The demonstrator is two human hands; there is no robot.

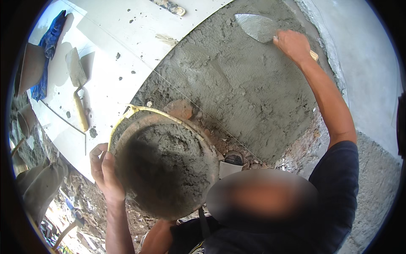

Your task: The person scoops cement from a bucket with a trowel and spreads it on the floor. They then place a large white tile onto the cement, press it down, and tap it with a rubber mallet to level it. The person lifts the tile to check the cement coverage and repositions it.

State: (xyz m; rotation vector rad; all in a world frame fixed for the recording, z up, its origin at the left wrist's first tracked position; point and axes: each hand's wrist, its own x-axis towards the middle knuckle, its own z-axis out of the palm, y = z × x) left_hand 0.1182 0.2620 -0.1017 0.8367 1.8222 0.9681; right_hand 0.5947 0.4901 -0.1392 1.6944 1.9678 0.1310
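A round bucket (211,163) of wet grey mortar (186,148) leans toward me at the lower middle. Its yellow handle (169,115) lies along the far rim. My left hand (108,173) is closed on the bucket's left edge, where the handle comes down. At the upper right, my right hand (294,44) grips a pointed trowel (256,28), its wooden handle end poking out behind the fist. The trowel blade lies flat at the surface of the spread mortar (237,80); whether it presses in, I cannot tell.
White floor tiles (114,76) lie at left, bearing a second trowel (78,89) and a blue plastic bag (53,38). A taut string (177,89) crosses the mortar. A pale wall (363,55) borders it at right. Another bucket (31,70) stands far left.
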